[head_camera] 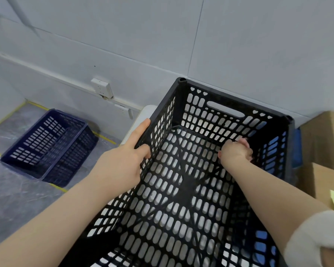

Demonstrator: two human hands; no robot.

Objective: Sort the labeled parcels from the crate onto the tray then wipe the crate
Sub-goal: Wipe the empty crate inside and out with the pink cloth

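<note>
The left hand pinches the black crate by its left wall, thumb inside. The right hand is curled inside the empty crate; whether it holds a cloth I cannot tell. Best to brace with the left hand and wipe the base, then the corners.

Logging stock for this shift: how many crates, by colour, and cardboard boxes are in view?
Black crate: 1
Blue crate: 1
Cardboard boxes: 2
Total: 4

A dark blue basket sits on the yellow-taped floor below a white wall socket.
</note>
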